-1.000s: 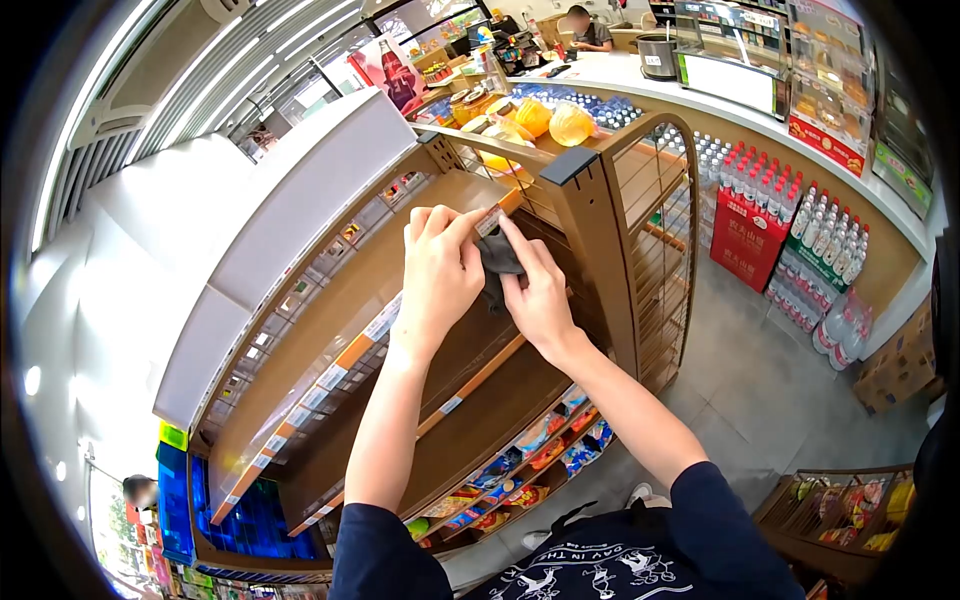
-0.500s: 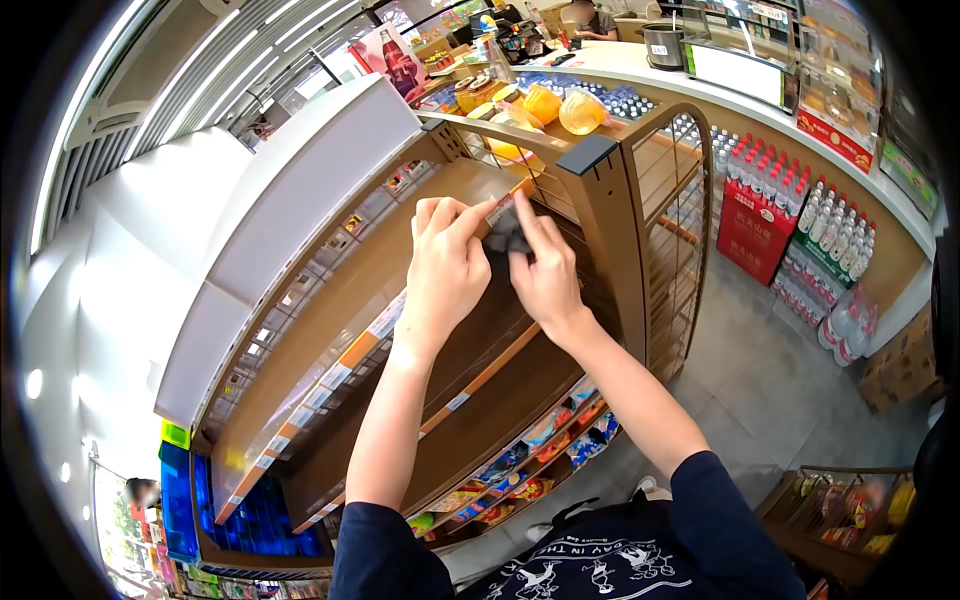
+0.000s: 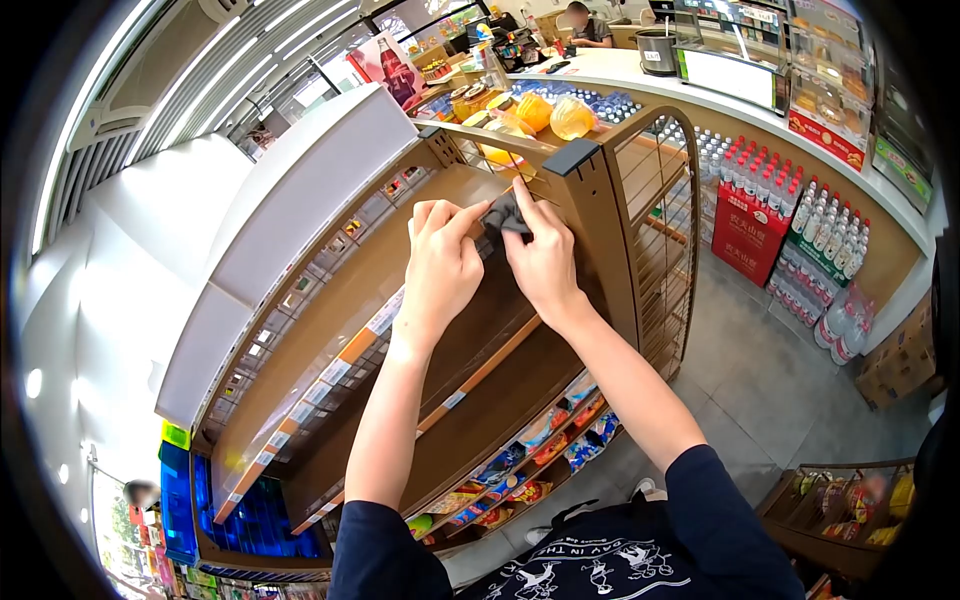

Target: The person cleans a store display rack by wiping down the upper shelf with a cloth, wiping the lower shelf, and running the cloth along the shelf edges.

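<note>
A dark grey cloth [image 3: 508, 215] is bunched under the fingers of my right hand [image 3: 543, 255], close to the right end of a shelf's front edge. My left hand [image 3: 442, 262] has its fingers curled at the same edge, just left of the cloth; whatever its fingertips pinch is too small to make out. Running down to the left from my hands is the shelf's orange label strip [image 3: 350, 350] with white price tags. The brown shelf board [image 3: 300, 340] lies behind it.
A brown end post [image 3: 600, 240] and a wire side rack [image 3: 665, 240] stand right of my hands. Orange fruit-like packs [image 3: 572, 118] sit beyond. Snack bags [image 3: 535, 450] fill the lowest shelves. Bottle stacks [image 3: 750, 215] line the counter [image 3: 600, 72], with a person [image 3: 588, 30] behind it.
The cloth and my right hand's fingers have shifted slightly up along the shelf edge, and the cloth is more bunched than a second ago. My left hand has barely moved.
</note>
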`<state>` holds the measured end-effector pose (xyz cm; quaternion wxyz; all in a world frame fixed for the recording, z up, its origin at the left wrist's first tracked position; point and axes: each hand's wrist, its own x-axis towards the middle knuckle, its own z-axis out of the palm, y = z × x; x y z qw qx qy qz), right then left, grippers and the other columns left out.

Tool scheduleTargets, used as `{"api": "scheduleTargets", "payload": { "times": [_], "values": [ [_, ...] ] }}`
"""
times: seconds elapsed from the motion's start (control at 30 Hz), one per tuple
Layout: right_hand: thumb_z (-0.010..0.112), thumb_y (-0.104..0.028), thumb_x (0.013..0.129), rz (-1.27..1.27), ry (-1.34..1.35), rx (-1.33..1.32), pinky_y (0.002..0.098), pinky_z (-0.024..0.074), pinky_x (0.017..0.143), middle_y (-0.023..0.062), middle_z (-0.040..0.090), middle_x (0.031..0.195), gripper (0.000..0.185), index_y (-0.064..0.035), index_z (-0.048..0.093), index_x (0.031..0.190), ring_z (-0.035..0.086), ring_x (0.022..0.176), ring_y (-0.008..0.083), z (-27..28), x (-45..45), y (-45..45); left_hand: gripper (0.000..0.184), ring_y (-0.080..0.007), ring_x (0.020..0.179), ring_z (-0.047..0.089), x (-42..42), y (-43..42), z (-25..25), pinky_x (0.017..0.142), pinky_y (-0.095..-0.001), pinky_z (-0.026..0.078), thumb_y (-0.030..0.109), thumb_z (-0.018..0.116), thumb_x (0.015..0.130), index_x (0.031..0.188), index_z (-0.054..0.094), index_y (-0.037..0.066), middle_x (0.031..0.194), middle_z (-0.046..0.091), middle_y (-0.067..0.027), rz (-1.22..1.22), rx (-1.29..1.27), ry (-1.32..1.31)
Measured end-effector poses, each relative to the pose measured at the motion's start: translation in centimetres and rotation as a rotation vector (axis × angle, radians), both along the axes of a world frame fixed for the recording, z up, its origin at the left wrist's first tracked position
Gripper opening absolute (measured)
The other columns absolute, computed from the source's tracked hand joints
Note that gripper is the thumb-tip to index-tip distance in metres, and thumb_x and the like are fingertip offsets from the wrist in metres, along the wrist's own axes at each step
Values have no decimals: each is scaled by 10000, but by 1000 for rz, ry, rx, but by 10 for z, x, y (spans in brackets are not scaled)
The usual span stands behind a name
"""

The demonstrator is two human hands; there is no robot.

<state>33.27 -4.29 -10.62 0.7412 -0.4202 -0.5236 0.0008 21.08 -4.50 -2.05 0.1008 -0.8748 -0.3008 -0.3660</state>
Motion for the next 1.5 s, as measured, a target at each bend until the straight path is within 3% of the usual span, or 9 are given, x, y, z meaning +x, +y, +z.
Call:
{"api": "scheduleTargets", "payload": {
  "times": [0.33,0.4,0.47,0.53,0.7,0.9,1.0,1.17,1.5],
  "values": [
    [620,49,794,-102,45,-82,362,510,726,174,618,985,597,-6,481,1371,626,830,281,-2,-4,-16,365,-300,939,511,0,0,0,903,-380,415,-65,512,737,1040,696,27,854,585,-106,-2,4,-13],
    [597,24,801,149,261,28,358,511,684,170,616,936,549,-6,520,1343,632,765,257,-18,-5,-33,361,-306,940,512,-1,2,1,900,-383,417,-67,510,740,1040,690,23,853,586,-110,-8,10,-13],
    [571,22,839,541,612,-248,237,473,485,28,625,854,524,-20,518,1358,550,639,38,-16,-3,-74,357,-311,941,513,-2,3,1,898,-386,418,-68,509,742,1041,684,18,853,586,-113,-10,4,-17],
    [581,-3,861,657,652,-343,208,445,439,0,646,817,501,-23,520,1358,526,569,21,-18,3,-96,338,-300,920,526,-3,4,3,854,-371,443,-80,479,803,1068,666,13,897,599,-137,-54,80,-19],
    [585,-13,868,657,627,-412,206,435,436,5,654,769,496,-18,517,1359,514,538,19,-17,23,-123,252,-299,996,543,5,-57,7,860,-377,460,1,599,833,1078,652,26,1023,608,-130,-103,168,-10],
    [622,-93,907,805,525,-489,207,453,479,16,652,836,538,-15,445,1410,527,589,35,-12,30,-145,246,-236,909,647,5,-98,-33,756,-305,525,-21,678,810,1044,692,52,1038,634,-119,-323,-327,-163],
    [642,-120,910,877,499,-498,208,449,477,18,649,863,578,-15,412,1430,530,621,34,-13,24,-151,209,-180,919,647,-6,-100,-48,724,-273,533,-2,668,848,1054,688,29,1033,650,-115,-312,-505,-387],
    [702,-119,881,876,382,-376,241,524,774,101,607,1215,627,19,413,1420,571,967,96,-29,8,-146,192,-179,951,641,-22,-116,-59,789,-276,539,-1,647,879,1069,673,-1,1057,639,-118,-267,-621,-540],
    [747,-148,844,931,309,-463,244,522,787,123,626,1175,628,6,470,1386,600,1003,118,-20,-36,-154,215,-183,969,642,-73,-143,-64,839,-283,545,-83,634,862,1071,664,-40,1055,609,-131,-226,-727,-698]
  ]
}}
